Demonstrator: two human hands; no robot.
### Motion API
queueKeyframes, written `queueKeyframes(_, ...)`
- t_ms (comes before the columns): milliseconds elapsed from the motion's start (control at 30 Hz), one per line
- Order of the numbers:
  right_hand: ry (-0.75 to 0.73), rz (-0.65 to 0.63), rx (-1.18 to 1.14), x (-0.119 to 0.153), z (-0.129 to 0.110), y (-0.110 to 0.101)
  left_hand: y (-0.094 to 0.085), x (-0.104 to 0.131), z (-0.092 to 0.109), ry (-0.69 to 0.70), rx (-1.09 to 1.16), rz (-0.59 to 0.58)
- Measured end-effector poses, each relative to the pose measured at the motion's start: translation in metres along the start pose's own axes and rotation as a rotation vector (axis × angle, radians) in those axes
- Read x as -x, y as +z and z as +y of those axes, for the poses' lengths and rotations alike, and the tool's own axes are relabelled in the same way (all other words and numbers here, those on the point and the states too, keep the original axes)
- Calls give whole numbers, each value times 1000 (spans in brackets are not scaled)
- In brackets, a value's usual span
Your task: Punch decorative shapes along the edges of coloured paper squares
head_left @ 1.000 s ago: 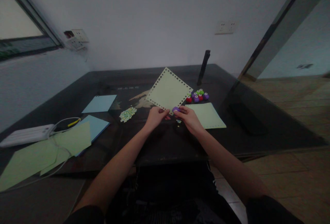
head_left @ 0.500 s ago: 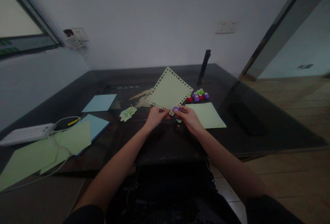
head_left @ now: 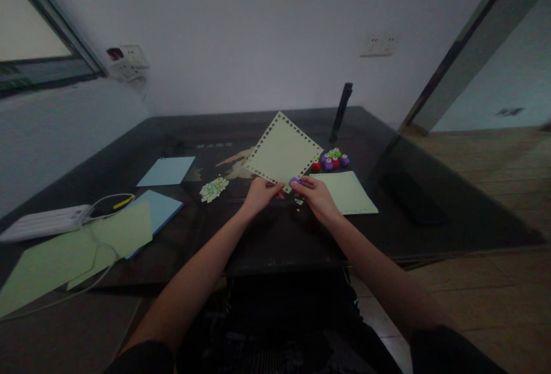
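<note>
A pale green sheet (head_left: 283, 150) with small holes punched along its edges is held up cornerwise over the table. My left hand (head_left: 261, 195) pinches it near its lowest corner. In my right hand (head_left: 315, 195) is a small purple punch (head_left: 295, 182), placed at that same corner. A few tiny paper bits (head_left: 299, 202) lie just below the punch. Right of the held sheet sits a cluster of red, green and purple punches (head_left: 332, 160). Another pale green sheet (head_left: 348, 193) lies flat beside my right hand.
Left of centre is a heap of paper bits (head_left: 214, 189). Blue sheets (head_left: 167, 171), green sheets (head_left: 55, 256) and a white power strip (head_left: 47, 223) with a cable lie at the left. A black upright object (head_left: 341, 112) stands at the back; a dark flat object (head_left: 413, 197) lies right.
</note>
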State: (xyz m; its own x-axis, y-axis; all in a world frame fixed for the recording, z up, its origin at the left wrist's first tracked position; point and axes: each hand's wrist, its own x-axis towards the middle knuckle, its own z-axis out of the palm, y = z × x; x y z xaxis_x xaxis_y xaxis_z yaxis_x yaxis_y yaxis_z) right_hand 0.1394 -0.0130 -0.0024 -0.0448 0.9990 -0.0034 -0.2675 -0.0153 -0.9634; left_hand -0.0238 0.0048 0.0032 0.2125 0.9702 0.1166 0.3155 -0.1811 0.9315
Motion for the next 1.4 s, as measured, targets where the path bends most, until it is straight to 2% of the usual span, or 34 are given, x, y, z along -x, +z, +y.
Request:
queueKeyframes(533,-11,-2,26,-1,2,-1,1,2,4,-3,3,-3)
queueKeyframes(1067,-7,-8,34,-2,3,-2,1,-2,-4,7,-11,-11)
queueKeyframes(1400,-21,-28,42,-4,7,-4,0,0,0,7,-20,-6)
